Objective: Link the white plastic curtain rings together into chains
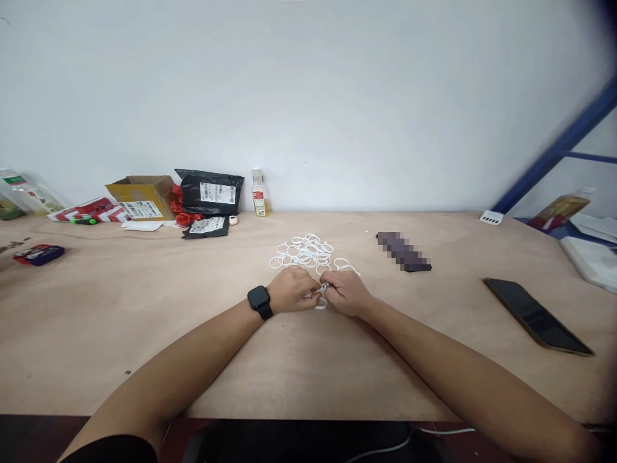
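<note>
plywood tabletop (pixel 144 308), pale wall behind. at frame centre a small white ring (pixel 322 288) is pinched between left hand (pixel 292 289) and right hand (pixel 348 292), both closed on it; the ring pile (pixel 306 252) lies just above. resting the wrists on the wood probably steadies the fingertip grip.

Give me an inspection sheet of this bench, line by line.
Surface: light brown wooden table.
Job's things: pile of white rings just beyond the hands; one white ring held between the fingertips.
Clutter: cardboard box, black bag and bottle along the wall at the left; dark phone lying flat at the right.
Grippers: left hand, with a watch on its wrist, and right hand both pinch the white ring.
Cables: white cable below the near table edge.
Surroundings: plain white wall; blue frame at the right.
</note>
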Action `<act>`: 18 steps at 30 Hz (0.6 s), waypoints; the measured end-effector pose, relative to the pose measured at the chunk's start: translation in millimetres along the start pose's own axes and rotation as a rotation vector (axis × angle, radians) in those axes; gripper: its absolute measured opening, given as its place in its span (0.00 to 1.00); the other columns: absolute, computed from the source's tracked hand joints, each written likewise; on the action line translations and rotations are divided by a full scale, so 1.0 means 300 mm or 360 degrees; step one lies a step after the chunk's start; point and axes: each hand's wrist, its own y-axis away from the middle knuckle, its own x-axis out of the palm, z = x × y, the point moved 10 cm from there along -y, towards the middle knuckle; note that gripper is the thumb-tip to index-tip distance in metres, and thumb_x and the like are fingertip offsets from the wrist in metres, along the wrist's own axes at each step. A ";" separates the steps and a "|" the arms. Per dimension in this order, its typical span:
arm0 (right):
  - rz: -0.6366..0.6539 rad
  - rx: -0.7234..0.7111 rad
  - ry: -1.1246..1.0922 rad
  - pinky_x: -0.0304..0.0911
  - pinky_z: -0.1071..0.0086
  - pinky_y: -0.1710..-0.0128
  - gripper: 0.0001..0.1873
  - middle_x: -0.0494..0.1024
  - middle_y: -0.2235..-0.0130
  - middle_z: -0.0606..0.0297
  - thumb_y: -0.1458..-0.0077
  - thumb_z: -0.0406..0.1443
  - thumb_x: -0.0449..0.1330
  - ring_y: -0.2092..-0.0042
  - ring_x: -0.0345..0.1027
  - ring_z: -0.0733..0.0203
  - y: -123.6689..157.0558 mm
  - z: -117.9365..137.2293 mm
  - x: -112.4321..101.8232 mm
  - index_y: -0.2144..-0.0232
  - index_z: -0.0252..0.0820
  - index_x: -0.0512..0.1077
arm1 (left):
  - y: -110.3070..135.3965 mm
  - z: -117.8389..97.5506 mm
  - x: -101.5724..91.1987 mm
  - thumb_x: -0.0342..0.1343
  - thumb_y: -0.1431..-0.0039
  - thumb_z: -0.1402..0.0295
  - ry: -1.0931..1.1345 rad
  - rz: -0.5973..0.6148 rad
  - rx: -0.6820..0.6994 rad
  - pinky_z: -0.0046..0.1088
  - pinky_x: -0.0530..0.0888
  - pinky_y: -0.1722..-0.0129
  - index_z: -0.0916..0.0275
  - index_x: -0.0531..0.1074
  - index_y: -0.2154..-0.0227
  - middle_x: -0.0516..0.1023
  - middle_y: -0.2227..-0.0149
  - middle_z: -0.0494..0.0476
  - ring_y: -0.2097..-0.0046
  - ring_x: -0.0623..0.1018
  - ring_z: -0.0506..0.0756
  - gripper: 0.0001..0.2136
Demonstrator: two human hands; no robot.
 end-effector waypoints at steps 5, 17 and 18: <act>-0.0019 0.0072 -0.0082 0.50 0.71 0.71 0.08 0.70 0.77 0.67 0.49 0.33 0.48 0.74 0.60 0.63 0.006 -0.030 -0.020 0.74 0.42 0.67 | 0.013 0.082 -0.028 0.49 0.39 0.64 0.0021 -0.0007 -0.0221 0.32 0.69 0.62 0.61 0.73 0.68 0.78 0.71 0.55 0.67 0.75 0.53 0.10; 0.0219 0.0214 0.0009 0.53 0.71 0.70 0.11 0.76 0.74 0.68 0.40 0.41 0.53 0.72 0.67 0.63 0.003 -0.075 0.024 0.65 0.44 0.74 | 0.107 0.311 -0.020 0.58 0.53 0.69 -0.0214 0.0173 -0.0713 0.46 0.62 0.50 0.60 0.76 0.70 0.75 0.54 0.58 0.50 0.69 0.62 0.05; 0.0200 0.0217 -0.0006 0.53 0.71 0.70 0.11 0.76 0.75 0.68 0.40 0.41 0.54 0.73 0.67 0.64 0.003 -0.077 0.022 0.65 0.44 0.74 | 0.105 0.304 -0.013 0.58 0.52 0.69 -0.0211 0.0198 -0.0694 0.46 0.62 0.50 0.60 0.75 0.71 0.74 0.54 0.59 0.50 0.69 0.62 0.05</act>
